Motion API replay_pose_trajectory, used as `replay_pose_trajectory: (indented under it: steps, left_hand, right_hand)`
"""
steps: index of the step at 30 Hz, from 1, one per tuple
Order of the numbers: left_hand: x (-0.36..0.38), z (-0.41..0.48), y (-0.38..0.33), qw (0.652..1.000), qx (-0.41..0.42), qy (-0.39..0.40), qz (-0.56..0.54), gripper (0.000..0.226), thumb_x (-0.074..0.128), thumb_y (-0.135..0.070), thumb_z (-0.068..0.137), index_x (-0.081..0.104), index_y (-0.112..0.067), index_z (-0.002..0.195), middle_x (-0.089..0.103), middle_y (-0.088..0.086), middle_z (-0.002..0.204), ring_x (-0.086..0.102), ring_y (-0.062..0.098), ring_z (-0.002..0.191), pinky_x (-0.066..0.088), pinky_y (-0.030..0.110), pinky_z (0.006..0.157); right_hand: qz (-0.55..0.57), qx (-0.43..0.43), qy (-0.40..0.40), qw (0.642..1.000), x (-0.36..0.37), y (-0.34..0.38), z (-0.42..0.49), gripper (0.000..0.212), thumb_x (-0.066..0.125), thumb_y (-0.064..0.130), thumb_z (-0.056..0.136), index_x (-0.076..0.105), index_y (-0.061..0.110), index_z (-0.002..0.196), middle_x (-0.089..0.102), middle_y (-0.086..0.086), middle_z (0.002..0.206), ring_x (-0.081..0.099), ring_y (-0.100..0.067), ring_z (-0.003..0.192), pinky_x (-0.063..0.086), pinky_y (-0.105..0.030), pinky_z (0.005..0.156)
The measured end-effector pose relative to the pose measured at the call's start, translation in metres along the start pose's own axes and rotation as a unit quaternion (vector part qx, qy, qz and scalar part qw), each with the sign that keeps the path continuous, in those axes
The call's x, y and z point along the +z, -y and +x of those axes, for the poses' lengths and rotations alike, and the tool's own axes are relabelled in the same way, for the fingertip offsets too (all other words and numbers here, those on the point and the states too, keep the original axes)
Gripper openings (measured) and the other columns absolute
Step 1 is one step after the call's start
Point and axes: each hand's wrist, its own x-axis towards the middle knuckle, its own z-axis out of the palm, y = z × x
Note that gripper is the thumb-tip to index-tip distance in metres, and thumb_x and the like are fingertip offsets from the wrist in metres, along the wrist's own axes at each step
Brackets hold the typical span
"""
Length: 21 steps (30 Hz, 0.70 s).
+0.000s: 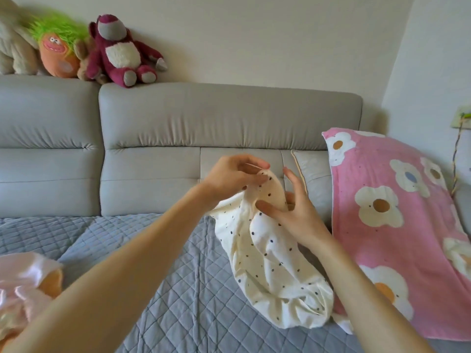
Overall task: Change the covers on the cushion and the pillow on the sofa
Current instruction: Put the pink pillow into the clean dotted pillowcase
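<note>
A cream cover with dark dots (270,271) hangs from my hands over the sofa seat, its lower end resting on the grey quilted pad (183,289). My left hand (234,178) pinches its top edge. My right hand (293,210) holds the same upper end from the right, thumb pressed on the cloth, fingers spread. Whether a cushion is inside the cover is hidden. A pink pillow with white flowers (397,233) leans at the right end of the sofa. A shiny pale pink cover with an orange patch (28,284) lies crumpled at the lower left.
The grey sofa backrest (224,118) runs behind my hands. Plush toys sit on top of it at the left, among them a dark red bear (119,52) and an orange one with green hair (58,49). A grey cushion (313,171) stands behind the pink pillow.
</note>
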Motion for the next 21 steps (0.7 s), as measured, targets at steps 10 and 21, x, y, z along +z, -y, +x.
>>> replay_pose_trajectory:
  steps: [10,21]
  left_hand:
    - [0.121,-0.100,0.169,0.936,-0.246,-0.218,0.128,0.085,0.072,-0.065,0.069,0.030,-0.027,0.133,0.036,-0.006,0.129,0.042,0.021,0.123,0.042,0.035,0.097]
    - [-0.041,-0.043,0.118,0.860,-0.212,-0.293,0.359,0.023,0.055,-0.026,0.090,0.046,-0.020,0.110,0.059,0.012,0.096,0.060,0.038,0.094,0.043,0.038,0.072]
  right_hand:
    - [0.004,0.020,-0.148,0.989,-0.019,0.024,0.042,0.044,0.041,0.006,0.082,0.064,0.041,0.092,0.068,0.011,0.100,0.065,-0.015,0.096,0.054,-0.034,0.081]
    - [0.018,0.143,-0.383,0.912,-0.106,-0.012,0.036,0.028,0.040,0.005,0.074,0.061,0.024,0.075,0.066,-0.001,0.099,0.062,-0.030,0.097,0.053,-0.042,0.087]
